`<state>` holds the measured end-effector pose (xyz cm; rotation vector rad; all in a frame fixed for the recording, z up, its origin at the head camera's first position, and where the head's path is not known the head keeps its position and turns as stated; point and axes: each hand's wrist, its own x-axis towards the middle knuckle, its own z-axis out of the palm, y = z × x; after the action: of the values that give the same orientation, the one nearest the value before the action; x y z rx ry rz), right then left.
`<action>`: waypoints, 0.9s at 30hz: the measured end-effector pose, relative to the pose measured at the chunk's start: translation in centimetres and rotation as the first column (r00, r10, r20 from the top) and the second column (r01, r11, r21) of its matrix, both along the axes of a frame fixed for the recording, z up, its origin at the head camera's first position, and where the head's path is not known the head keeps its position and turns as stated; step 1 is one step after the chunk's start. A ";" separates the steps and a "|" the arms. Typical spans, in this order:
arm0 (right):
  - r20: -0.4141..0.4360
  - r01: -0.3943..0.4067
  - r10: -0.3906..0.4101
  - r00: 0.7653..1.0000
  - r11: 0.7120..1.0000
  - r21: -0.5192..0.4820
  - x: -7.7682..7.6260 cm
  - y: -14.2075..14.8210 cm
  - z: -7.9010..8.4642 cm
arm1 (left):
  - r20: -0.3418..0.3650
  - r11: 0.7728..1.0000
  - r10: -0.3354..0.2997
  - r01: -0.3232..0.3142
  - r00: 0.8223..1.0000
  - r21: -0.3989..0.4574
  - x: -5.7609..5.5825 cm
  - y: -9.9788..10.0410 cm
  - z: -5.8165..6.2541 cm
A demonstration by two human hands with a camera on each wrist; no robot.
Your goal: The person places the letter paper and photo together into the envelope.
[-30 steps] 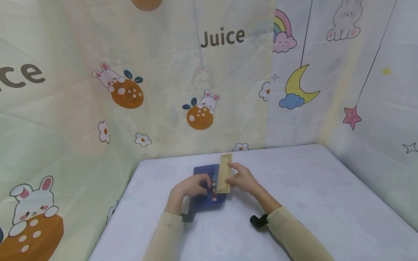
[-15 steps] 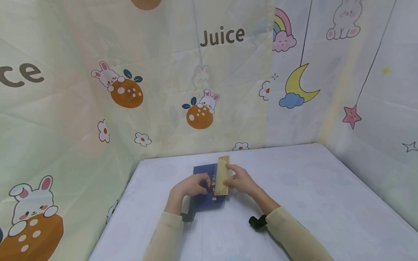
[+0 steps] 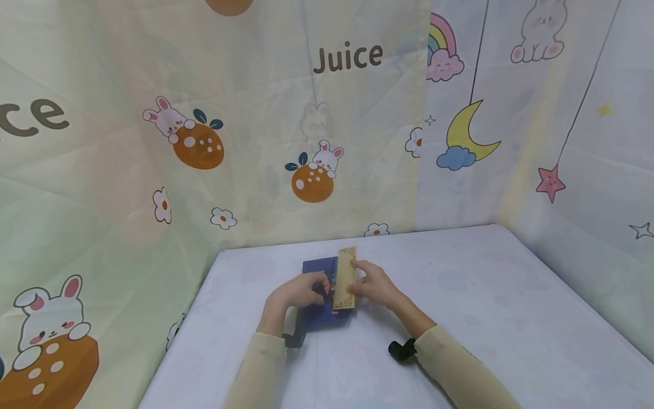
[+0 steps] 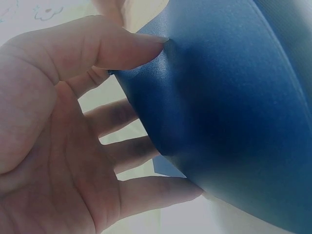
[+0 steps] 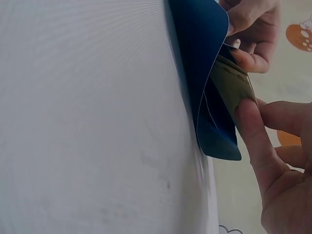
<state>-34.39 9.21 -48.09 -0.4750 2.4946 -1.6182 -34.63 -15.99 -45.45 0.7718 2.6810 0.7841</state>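
Note:
A dark blue envelope (image 3: pixel 322 321) of stiff, smooth paper lies on the table, with a small colourful picture partly showing near its middle. My left hand (image 3: pixel 300 289) pinches the edge of its raised flap between thumb and fingers; in the left wrist view the blue paper (image 4: pixel 229 112) bends away from the thumb. My right hand (image 3: pixel 377 285) pinches the right long edge of a narrow beige card (image 3: pixel 344 279) with ornate brown corners. In the right wrist view the beige card (image 5: pixel 230 82) stands between the blue layers, its far end close to the left hand (image 5: pixel 261 29).
A white cloth covers the table (image 3: pixel 460 295). Printed fabric walls (image 3: pixel 255 170) with rabbits and oranges close off the back and left side. A black wrist mount (image 3: pixel 402 350) sits at the right sleeve.
The right hand has brought the beige card left and slightly nearer, so it covers more of the envelope and its picture. The left hand keeps its hold in place.

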 end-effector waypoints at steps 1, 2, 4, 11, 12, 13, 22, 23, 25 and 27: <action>0.001 -0.005 0.005 1.000 1.000 -0.002 0.0 0.0 0.0 | 0.002 1.000 0.000 0.000 1.000 0.002 0.0 0.0 0.0; 0.001 -0.010 0.010 1.000 1.000 -0.004 0.0 0.0 -0.1 | 0.002 1.000 0.001 -0.001 1.000 0.004 0.0 0.0 0.0; 0.004 -0.022 0.022 1.000 1.000 -0.013 0.1 -0.1 -0.1 | 0.003 1.000 0.006 -0.006 1.000 0.004 0.1 0.0 -0.1; 0.023 -0.070 0.070 0.997 0.997 -0.029 0.2 -0.1 -0.1 | 0.004 1.000 0.004 -0.004 1.000 0.005 0.2 0.0 -0.1; 0.022 -0.074 0.074 0.997 0.997 -0.025 0.2 -0.1 -0.1 | 0.003 1.000 0.003 -0.003 1.000 0.004 0.2 0.0 -0.1; 0.023 -0.077 0.077 0.997 0.997 -0.022 0.1 -0.1 -0.2 | 0.003 1.000 0.002 -0.002 1.000 0.004 0.2 0.0 -0.1; 0.029 -0.084 0.084 0.996 0.996 -0.008 0.3 -0.2 0.0 | 0.006 1.000 -0.003 0.003 1.000 0.013 0.1 -0.1 -0.1; 0.029 -0.083 0.083 0.996 0.997 -0.007 0.3 -0.2 0.0 | 0.005 1.000 -0.004 0.004 1.000 0.013 0.0 -0.1 -0.1; 0.032 -0.078 0.078 0.996 0.997 -0.002 0.3 -0.2 0.1 | 0.004 1.000 -0.003 0.003 1.000 0.012 0.0 -0.1 -0.1; 0.039 -0.071 0.071 0.997 0.997 0.002 0.3 -0.3 0.1 | 0.003 1.000 -0.002 0.002 1.000 0.012 0.0 -0.1 -0.1</action>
<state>-34.09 8.94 -47.97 -0.5207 2.4235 -1.5808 -34.60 -16.10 -45.50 0.7754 2.6744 0.8009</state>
